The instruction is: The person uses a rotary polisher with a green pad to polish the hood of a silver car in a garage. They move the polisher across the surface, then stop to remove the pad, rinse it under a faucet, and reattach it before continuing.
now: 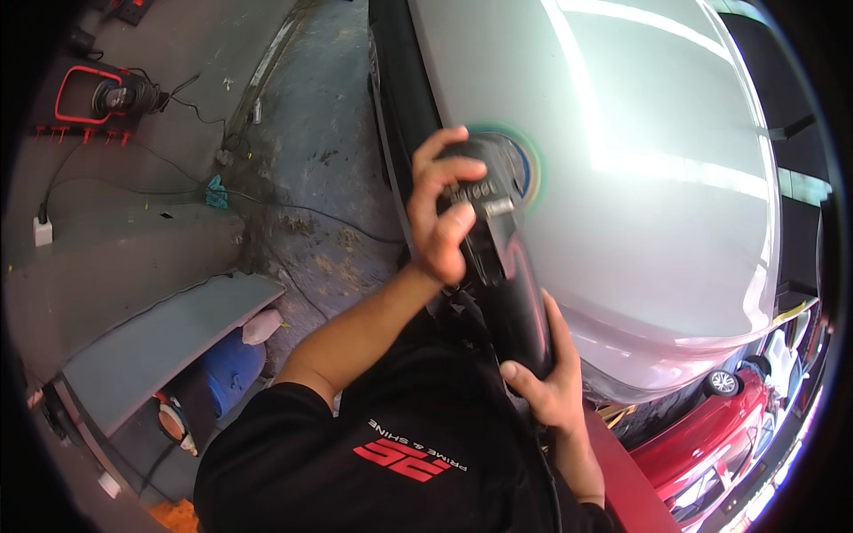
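Observation:
A black car polisher [506,258] rests with its round pad [533,169] on the silver car panel [640,222], near the panel's left edge. The pad's rim looks blue and green, and most of it is hidden under the machine's head. My left hand [440,209] is closed over the polisher's head, fingers curled across its top. Lower down, my right hand [551,382] wraps round the rear of the body, with the thumb on the near side.
A power cord [329,218] runs over the worn floor to the left wall. At lower left are a grey board [169,346] and a blue drum [235,369]. A work lamp [111,96] hangs by the wall. A red car [702,435] stands at lower right.

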`<state>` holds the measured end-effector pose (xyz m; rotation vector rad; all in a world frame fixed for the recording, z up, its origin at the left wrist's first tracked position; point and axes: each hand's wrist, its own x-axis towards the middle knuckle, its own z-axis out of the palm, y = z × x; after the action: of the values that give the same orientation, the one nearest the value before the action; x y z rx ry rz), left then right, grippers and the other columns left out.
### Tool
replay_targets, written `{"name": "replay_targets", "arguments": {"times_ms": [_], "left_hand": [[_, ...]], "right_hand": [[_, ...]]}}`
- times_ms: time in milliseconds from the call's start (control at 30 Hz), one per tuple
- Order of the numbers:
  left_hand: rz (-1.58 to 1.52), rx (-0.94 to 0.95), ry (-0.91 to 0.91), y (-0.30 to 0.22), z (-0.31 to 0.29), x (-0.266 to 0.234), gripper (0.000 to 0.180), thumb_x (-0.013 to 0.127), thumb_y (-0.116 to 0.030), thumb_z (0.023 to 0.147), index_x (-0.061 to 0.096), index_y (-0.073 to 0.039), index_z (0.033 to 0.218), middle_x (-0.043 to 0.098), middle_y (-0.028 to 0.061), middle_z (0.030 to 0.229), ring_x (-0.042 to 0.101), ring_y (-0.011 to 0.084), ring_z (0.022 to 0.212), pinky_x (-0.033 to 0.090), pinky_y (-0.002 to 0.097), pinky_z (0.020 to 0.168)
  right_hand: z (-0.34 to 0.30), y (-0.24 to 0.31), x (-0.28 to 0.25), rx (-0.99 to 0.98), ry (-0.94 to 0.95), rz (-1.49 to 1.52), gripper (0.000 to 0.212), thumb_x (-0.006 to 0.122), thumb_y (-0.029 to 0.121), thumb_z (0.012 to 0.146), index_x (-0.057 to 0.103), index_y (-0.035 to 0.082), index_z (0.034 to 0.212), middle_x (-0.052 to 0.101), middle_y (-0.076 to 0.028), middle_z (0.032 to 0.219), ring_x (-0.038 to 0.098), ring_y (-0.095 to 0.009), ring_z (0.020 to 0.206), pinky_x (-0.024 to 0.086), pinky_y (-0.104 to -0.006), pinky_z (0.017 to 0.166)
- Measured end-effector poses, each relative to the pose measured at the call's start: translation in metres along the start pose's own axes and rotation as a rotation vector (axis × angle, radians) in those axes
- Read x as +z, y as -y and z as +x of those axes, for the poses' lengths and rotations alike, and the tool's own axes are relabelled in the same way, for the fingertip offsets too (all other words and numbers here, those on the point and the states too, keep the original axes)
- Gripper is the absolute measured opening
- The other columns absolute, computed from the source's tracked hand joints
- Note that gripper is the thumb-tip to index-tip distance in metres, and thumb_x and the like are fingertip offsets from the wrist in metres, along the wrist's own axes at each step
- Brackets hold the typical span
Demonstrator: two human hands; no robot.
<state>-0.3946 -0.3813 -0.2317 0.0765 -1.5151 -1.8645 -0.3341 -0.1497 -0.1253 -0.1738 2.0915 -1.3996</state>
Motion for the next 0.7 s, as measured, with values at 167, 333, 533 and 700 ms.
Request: {"name": "replay_targets", "arguments": {"times_ms": [167,333,533,700], "left_hand": [[-0.061,-0.048,-0.029,0.029,0.068,-0.039,0.057,0.056,-0.024,0.086,0.064,0.001,0.136,0.057,0.0196,0.145,0.056,0.0282,0.13,0.041,0.0424,0.117],[-0.394,-0.282,0.126,0.035,0.119,-0.064,0.07,0.049,-0.032,0.099,0.041,0.002,0.16,0.049,0.0171,0.161,0.054,0.0289,0.14,0.044,0.0459,0.119],[-0.46,-0.336,0.038,0.041,0.122,-0.07,0.064,0.045,-0.034,0.1,0.05,0.005,0.151,0.054,0.0215,0.157,0.058,0.0321,0.137,0.047,0.0492,0.116],[-0.453,-0.306,0.109,0.028,0.076,-0.063,0.055,0.048,-0.028,0.097,0.057,0.001,0.142,0.052,0.0223,0.156,0.054,0.0357,0.14,0.045,0.0522,0.118]], "right_hand": [[0.064,0.041,0.034,-0.092,0.003,-0.077,0.099,0.087,0.024,0.083,0.035,-0.004,0.162,0.061,-0.031,0.143,0.062,-0.035,0.134,0.046,-0.0419,0.114],[0.106,0.055,0.06,-0.161,-0.056,-0.124,0.099,0.087,0.023,0.082,0.036,-0.006,0.161,0.062,-0.033,0.137,0.064,-0.04,0.128,0.049,-0.0441,0.11],[0.097,0.039,0.075,-0.208,-0.081,-0.157,0.105,0.087,0.023,0.083,0.027,-0.003,0.165,0.064,-0.03,0.123,0.066,-0.044,0.114,0.052,-0.0486,0.1],[0.051,0.01,0.075,-0.159,-0.069,-0.068,0.108,0.089,0.02,0.082,0.026,0.004,0.168,0.063,-0.027,0.128,0.066,-0.044,0.115,0.053,-0.0481,0.101]]}}
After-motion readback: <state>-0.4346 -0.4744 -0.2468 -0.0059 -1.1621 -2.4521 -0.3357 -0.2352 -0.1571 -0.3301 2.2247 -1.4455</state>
